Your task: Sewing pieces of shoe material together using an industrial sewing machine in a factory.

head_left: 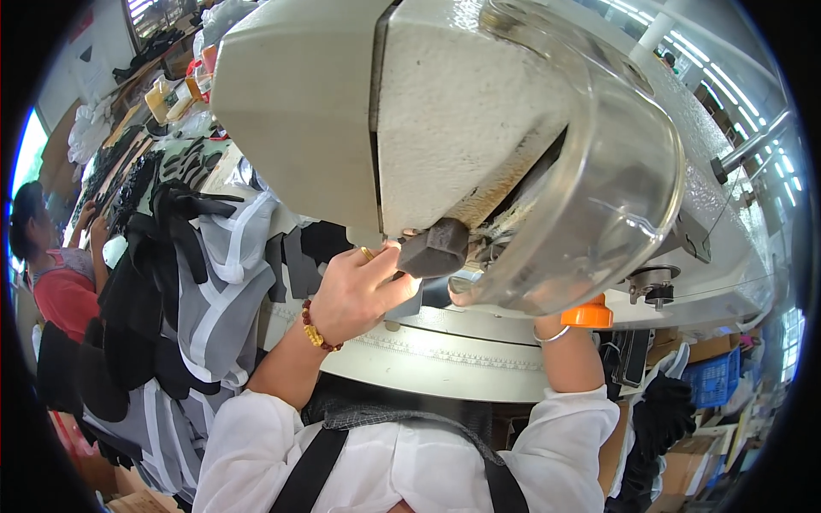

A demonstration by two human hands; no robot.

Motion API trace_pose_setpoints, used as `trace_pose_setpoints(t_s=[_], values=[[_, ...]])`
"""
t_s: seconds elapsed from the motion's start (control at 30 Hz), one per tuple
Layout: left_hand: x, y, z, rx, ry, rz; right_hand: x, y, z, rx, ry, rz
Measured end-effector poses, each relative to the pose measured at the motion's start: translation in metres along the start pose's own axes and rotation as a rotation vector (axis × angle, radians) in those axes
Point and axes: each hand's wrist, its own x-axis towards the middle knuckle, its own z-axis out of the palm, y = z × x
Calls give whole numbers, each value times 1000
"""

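Note:
My left hand (357, 292), with a gold ring and a bead bracelet, reaches under the head of a large off-white sewing machine (342, 103). Its curled fingers touch a dark grey faceted knob (436, 248), and their tips are hidden by the machine. My right hand (500, 297) lies behind a clear curved plastic guard (599, 179), so only blurred fingers show. A silver bangle (556, 334) circles that wrist. Dark material (428, 295) lies between the two hands on the white machine bed (445, 350). An orange cap (587, 315) sits beside my right wrist.
Piles of black and grey-white fabric pieces (180, 282) hang at my left. Another person in a red top (60, 282) works at a table further left. Cardboard boxes and a blue crate (714, 376) stand at the lower right.

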Motion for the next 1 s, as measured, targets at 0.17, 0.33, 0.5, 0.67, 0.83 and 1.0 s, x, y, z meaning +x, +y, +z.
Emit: trace_pose_setpoints(t_s=[0.17, 0.33, 0.5, 0.67, 0.83, 1.0], values=[[5, -7, 0, 214, 64, 262, -7, -5, 3, -91, 3, -42], [-3, -23, 9, 216, 72, 282, -3, 7, 6, -179, 12, -92], [-4, -26, 12, 215, 59, 221, -23, -4, 4, -275, 13, -137], [-5, -37, 8, 308, 57, 340, -5, -10, 17, -363, 7, -201], [3, -22, 1, 303, 42, 292, 21, -15, 33, -454, 5, -270], [9, -13, -2, 81, 76, 225, 32, -25, 43, -547, 9, -329]])
